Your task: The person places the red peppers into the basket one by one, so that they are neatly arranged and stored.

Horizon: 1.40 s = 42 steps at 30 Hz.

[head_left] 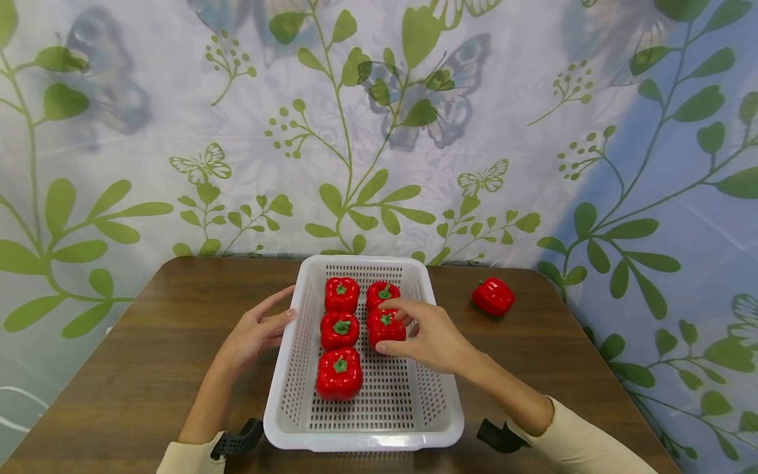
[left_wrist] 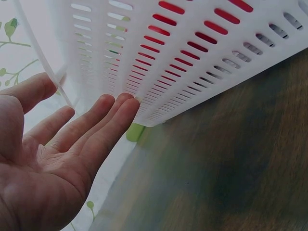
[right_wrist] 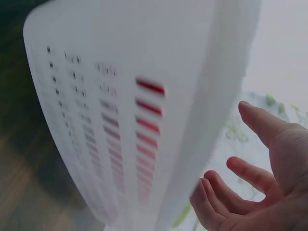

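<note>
A white slotted plastic basket (head_left: pixel 364 441) holds several glossy red bell peppers with green stems. Three stand in its left column, the nearest a large bell pepper (head_left: pixel 339 382). Over the right column hovers my right hand (head_left: pixel 435 336), thumb and fingers spread apart around the front bell pepper (head_left: pixel 385 332) there; whether they touch it cannot be told. Another bell pepper (head_left: pixel 381 291) sits just behind that one. My left hand (head_left: pixel 251 336) is at the basket's left side, thumb by the rim and fingers extended along the outer wall (left_wrist: pixel 192 57).
A single red bell pepper (head_left: pixel 493 296) lies on its side on the brown wooden table (head_left: pixel 539 342), right of the basket. Behind the table hangs a cloth (head_left: pixel 367 131) printed with leaves and butterflies. Dark straps with devices are on both wrists.
</note>
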Motion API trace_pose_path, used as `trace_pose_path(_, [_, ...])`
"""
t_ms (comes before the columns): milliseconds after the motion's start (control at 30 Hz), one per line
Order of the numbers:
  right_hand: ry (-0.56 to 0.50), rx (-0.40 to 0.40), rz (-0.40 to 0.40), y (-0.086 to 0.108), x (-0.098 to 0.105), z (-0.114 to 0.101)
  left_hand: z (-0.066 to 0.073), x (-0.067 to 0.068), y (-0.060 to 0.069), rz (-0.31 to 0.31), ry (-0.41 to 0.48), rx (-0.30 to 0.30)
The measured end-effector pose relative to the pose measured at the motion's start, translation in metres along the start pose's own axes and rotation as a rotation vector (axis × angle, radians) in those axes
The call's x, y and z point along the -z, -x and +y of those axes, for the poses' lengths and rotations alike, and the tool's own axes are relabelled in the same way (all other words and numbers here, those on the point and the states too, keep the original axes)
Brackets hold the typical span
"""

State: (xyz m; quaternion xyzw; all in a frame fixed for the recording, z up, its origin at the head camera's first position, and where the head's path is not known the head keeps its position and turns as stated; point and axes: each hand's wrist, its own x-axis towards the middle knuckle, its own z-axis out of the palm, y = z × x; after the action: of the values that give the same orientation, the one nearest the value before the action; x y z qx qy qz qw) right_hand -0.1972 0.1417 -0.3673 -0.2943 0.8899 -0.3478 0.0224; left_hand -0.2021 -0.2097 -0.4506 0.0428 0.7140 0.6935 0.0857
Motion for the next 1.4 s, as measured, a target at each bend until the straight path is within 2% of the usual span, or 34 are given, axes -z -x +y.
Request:
trace_pose_path(267, [0.001,-0.082,0.155,-0.003,0.029,0.018,0.000,0.000,0.000,0.002,-0.002,0.005])
trace_pose_path(433, [-0.002,-0.163,0.260,-0.004,0.047,0.033,-0.001,0.001,0.000,-0.002,-0.012,-0.001])
trace_pose_path(667, [0.037,-0.265,0.352,-0.004,0.066,0.067,-0.002,0.000,0.001,-0.006,-0.003,-0.002])
trace_pose_path(867, [0.116,-0.296,0.427,-0.005,0.081,0.095,-0.002,0.001,0.000,-0.005,0.000,-0.005])
trace_pose_path(1000, [0.121,-0.334,0.447,-0.003,0.085,0.113,-0.003,0.000,0.001,-0.003,0.000,-0.007])
trace_pose_path(1233, [0.123,-0.414,0.420,0.001,0.087,0.141,-0.003,-0.001,0.001,0.001,-0.006,-0.002])
trace_pose_path(1400, [0.139,-0.442,0.420,0.001,0.088,0.158,-0.003,-0.002,0.001,0.000,0.005,-0.006])
